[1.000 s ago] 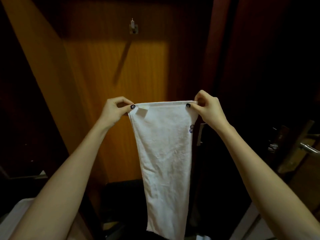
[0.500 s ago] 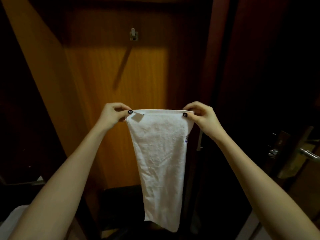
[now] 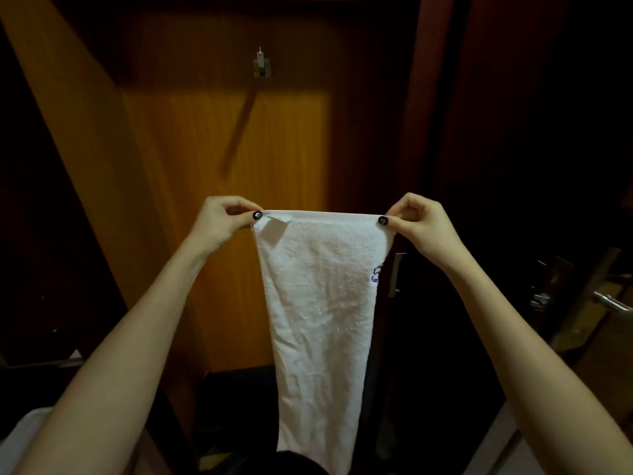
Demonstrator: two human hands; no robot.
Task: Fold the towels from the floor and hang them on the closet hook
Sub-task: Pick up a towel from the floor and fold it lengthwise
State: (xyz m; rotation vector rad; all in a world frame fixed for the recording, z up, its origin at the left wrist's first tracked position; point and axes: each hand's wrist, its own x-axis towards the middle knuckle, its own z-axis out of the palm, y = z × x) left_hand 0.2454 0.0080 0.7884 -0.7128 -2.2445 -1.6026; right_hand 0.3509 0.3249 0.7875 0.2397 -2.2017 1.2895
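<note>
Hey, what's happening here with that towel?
A person holds a white towel up by its top corners: the left hand pinches one, the right hand the other. It hangs straight down in front of the wooden closet panel. The hook above it is bare, so the towel is not yet hung.

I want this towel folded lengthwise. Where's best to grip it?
At its top corners, from either side, where the left hand and right hand pinch it: the towel hangs flat from a taut hem, so bringing corners together should halve it.

open space below hook (image 3: 262, 64)
</note>
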